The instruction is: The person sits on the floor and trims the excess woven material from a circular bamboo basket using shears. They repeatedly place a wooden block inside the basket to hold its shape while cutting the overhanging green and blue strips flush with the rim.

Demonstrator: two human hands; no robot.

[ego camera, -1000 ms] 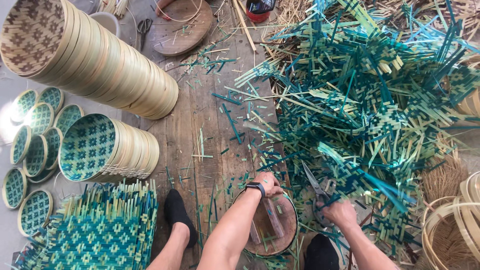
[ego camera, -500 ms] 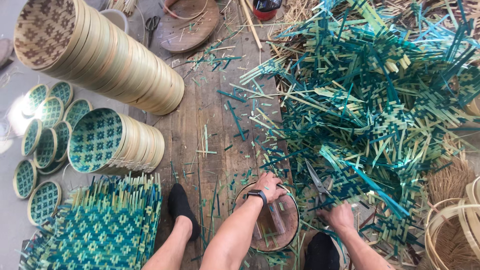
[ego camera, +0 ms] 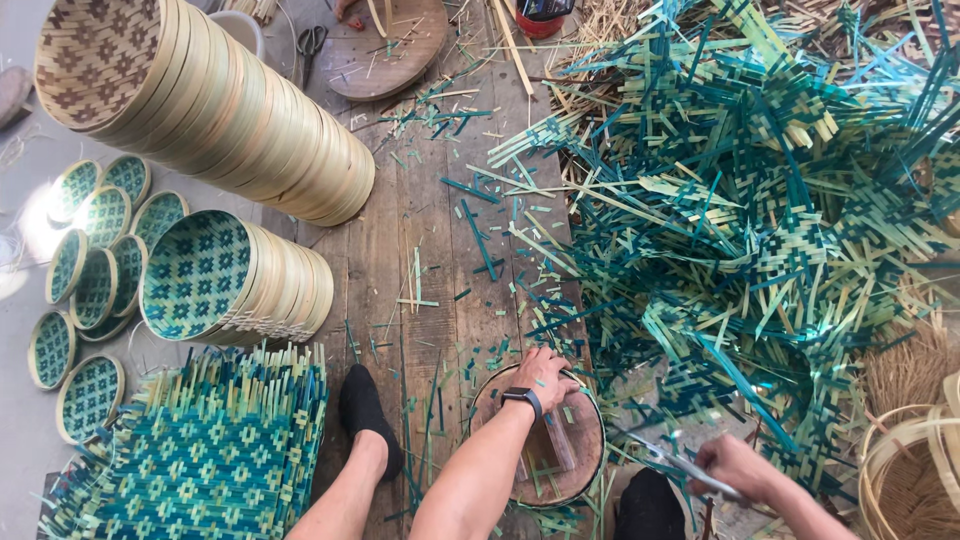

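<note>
My left hand (ego camera: 545,375), with a black watch on its wrist, rests on the far rim of a round bamboo-edged tray (ego camera: 580,470) that lies on the wooden boards between my legs. A wooden block sits inside the tray. My right hand (ego camera: 738,466) is to the right of the tray, closed on a pair of metal shears (ego camera: 668,459) whose blades point left toward it. The shears are apart from the tray.
A big heap of green and pale bamboo offcuts (ego camera: 760,230) fills the right. Stacks of round woven trays (ego camera: 230,110) (ego camera: 235,280) lie on their sides at left, above a pile of square woven mats (ego camera: 200,450). My black-socked foot (ego camera: 365,410) is beside them. Bamboo hoops (ego camera: 905,460) stand at lower right.
My right hand with the shears has drawn back from the heap, down and to the right. My left hand stays on the tray's rim.
</note>
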